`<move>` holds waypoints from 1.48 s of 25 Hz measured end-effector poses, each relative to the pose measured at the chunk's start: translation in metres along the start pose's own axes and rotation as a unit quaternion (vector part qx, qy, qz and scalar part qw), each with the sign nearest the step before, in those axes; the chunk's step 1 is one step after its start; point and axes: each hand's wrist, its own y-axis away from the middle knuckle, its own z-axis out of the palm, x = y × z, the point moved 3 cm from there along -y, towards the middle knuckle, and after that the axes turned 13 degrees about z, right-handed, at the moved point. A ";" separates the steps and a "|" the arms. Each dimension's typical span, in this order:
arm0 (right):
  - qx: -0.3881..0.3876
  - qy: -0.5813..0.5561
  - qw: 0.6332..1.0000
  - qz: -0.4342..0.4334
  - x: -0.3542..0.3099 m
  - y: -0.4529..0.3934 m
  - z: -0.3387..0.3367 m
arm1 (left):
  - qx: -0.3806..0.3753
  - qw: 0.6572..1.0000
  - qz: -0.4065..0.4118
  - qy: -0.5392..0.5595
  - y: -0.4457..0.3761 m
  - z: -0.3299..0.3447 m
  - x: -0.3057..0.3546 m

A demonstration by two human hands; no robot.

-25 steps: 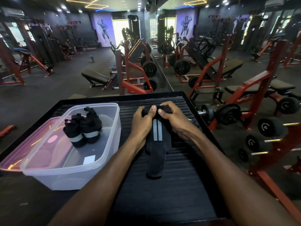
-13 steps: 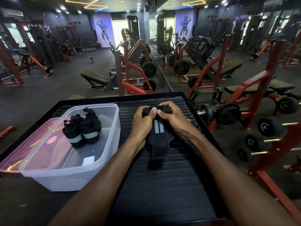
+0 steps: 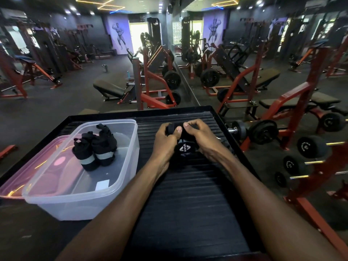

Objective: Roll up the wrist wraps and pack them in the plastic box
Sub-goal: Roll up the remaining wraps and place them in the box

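A black wrist wrap (image 3: 183, 148) lies on the ribbed black table (image 3: 188, 194), almost wholly rolled, with only its short logo end showing below the roll. My left hand (image 3: 165, 140) and my right hand (image 3: 199, 136) both grip the roll, thumbs on top. To the left stands the clear plastic box (image 3: 120, 178), with two rolled black wraps (image 3: 96, 147) with grey stripes standing upright inside it.
A pink translucent lid (image 3: 24, 170) lies under the box's left side. Dumbbells on a red rack (image 3: 308, 147) stand right of the table. Red benches and weight machines fill the gym floor beyond the table's far edge.
The flat tail of the wrap has been wound into the roll: it shrank from a long strip to a short logo end. Both hands stayed at the roll.
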 end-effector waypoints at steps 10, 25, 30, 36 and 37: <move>0.024 0.043 0.998 -0.043 -0.003 0.002 -0.002 | -0.003 1.000 -0.025 0.000 0.000 0.001 -0.001; -0.038 -0.026 0.998 0.042 -0.002 0.005 0.001 | -0.012 0.998 -0.039 0.042 -0.004 0.002 -0.006; -0.014 -0.007 1.000 -0.026 -0.004 0.002 -0.006 | -0.016 0.994 -0.069 0.088 -0.002 0.006 -0.005; -0.036 -0.050 0.998 0.032 -0.005 0.006 -0.001 | 0.002 0.997 -0.048 0.067 -0.005 0.003 -0.009; -0.038 -0.044 0.998 0.039 -0.005 0.005 -0.001 | -0.001 0.997 -0.047 0.061 -0.006 0.002 -0.011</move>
